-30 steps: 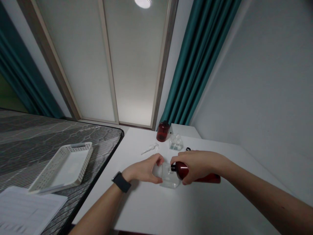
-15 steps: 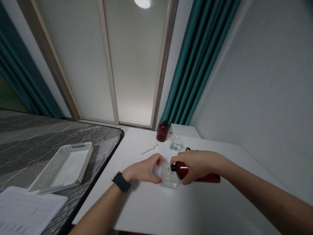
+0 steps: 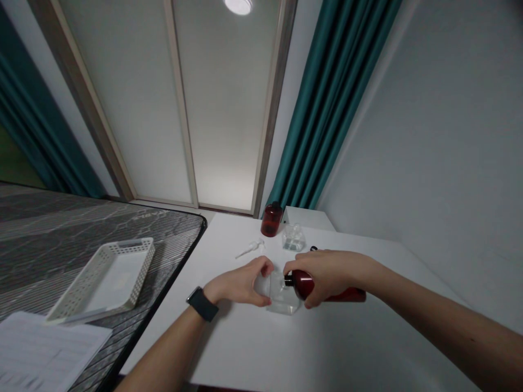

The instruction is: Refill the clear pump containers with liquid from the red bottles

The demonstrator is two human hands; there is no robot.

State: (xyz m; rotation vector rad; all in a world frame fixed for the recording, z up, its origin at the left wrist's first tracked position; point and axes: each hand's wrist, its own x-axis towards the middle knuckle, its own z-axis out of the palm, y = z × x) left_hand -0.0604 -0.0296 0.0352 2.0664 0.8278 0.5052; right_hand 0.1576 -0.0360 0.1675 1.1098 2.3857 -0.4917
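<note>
My right hand (image 3: 322, 277) is wrapped round a dark red-brown bottle (image 3: 347, 295), which is tipped on its side with its black neck pointing left. The neck is at the opening of a clear, squarish bottle (image 3: 285, 302) on the white table. My left hand (image 3: 245, 280), with a dark watch on the wrist, holds the clear bottle between thumb and fingers from the left. Whether liquid is flowing cannot be made out. Behind the hands lies a clear pump top (image 3: 250, 248).
A second red-brown bottle (image 3: 272, 219) and another clear container (image 3: 293, 238) stand at the back of the white table (image 3: 245, 348). A small black ring-shaped item shows behind my right hand. On the grey table at left are a white basket (image 3: 139, 277) and papers (image 3: 49, 351).
The red-brown bottle and my right hand have shifted very slightly left. My left hand and the clear bottle look the same.
</note>
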